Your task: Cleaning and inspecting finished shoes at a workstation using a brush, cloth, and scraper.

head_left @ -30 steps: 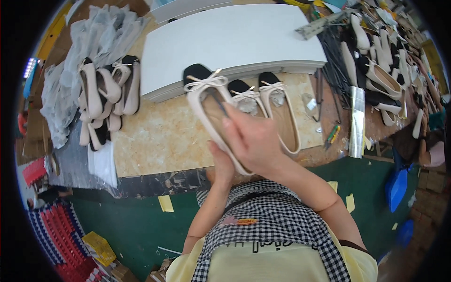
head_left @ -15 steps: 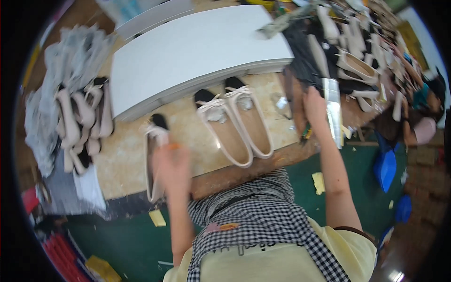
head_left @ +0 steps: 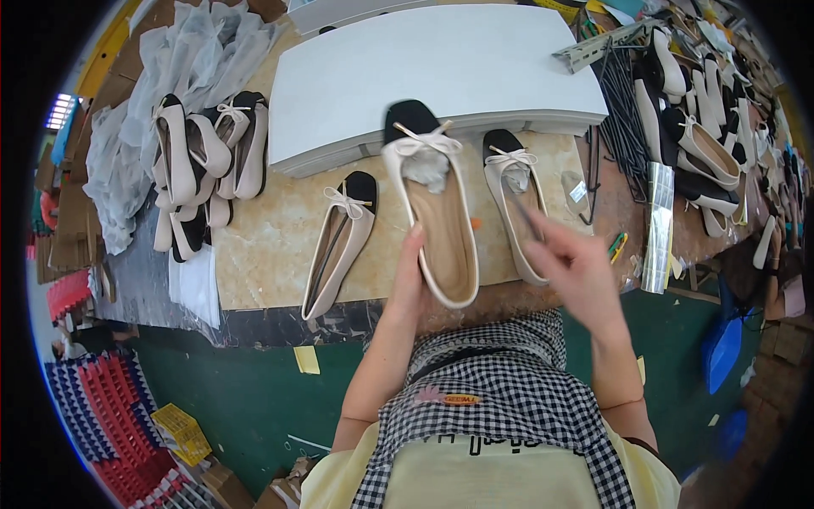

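The cream flat shoe (head_left: 446, 242) is at the centre of the frame, its left side pinched by the left hand (head_left: 409, 273); right of it, the right hand (head_left: 583, 276) pinches a thin dark rod (head_left: 527, 220) (slightly blurred). A careless swing of that rod could scuff the shoe.

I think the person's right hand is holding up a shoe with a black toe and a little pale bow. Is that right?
Not quite: the head view shows the left hand holding up the shoe. It does have a black toe and a little pale bow.
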Demonstrator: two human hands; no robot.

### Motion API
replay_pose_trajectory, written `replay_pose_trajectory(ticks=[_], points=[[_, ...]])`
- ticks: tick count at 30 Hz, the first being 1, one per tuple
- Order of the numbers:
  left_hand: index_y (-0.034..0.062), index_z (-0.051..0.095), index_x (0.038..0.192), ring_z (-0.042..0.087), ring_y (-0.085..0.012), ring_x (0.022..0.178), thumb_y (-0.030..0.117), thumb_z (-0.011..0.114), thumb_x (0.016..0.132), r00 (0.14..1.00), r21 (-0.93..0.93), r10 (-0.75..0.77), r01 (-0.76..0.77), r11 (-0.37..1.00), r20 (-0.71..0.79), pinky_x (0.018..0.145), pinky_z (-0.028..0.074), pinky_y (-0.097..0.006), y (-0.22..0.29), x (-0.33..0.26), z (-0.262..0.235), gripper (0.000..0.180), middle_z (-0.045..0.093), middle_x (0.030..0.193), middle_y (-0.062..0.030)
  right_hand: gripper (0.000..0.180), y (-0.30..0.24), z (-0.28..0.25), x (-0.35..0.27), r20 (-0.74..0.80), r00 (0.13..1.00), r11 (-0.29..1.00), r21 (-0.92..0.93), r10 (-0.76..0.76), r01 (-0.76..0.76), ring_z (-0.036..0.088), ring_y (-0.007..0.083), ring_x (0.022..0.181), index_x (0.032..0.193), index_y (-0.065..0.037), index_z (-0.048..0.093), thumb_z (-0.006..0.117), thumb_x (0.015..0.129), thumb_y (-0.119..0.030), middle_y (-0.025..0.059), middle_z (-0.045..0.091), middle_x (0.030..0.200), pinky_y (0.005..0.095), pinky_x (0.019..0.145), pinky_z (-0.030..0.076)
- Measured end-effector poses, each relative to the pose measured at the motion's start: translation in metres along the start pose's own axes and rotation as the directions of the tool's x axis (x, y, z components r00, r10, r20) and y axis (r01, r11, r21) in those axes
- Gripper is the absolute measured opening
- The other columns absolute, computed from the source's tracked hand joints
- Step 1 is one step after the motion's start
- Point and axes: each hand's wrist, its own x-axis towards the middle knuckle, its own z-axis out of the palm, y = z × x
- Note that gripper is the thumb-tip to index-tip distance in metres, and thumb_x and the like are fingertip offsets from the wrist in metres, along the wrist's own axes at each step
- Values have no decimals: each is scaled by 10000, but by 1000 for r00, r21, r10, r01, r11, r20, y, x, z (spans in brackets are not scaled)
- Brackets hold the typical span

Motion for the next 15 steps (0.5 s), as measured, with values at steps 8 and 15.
replay_pose_trajectory(ticks=[8, 15], points=[[-7, 467, 1351, 628, -253, 1080, 524, 257, 1017, 960, 206, 238, -206, 957, -145, 935, 501, -365, -19, 10, -23, 662, 626, 1205, -169, 305, -17, 23, 9, 256, 966, 979, 191, 28, -79, 434, 147, 481, 1217, -5, 616, 584, 940, -128, 115, 479, 568, 312, 483, 364], [5, 343, 1431, 531, -235, 1207, 678, 258, 952, 929, 315, 368, -341, 886, -27, 1016, 432, -356, -40, 0, -11, 830, 509, 1345, -147, 267, -16, 60, 21, -74, 928, 923, -154, -365, 351, 584, 305, 490, 1118, 35, 638, 578, 918, -131, 166, 587, 597, 388, 480, 437]])
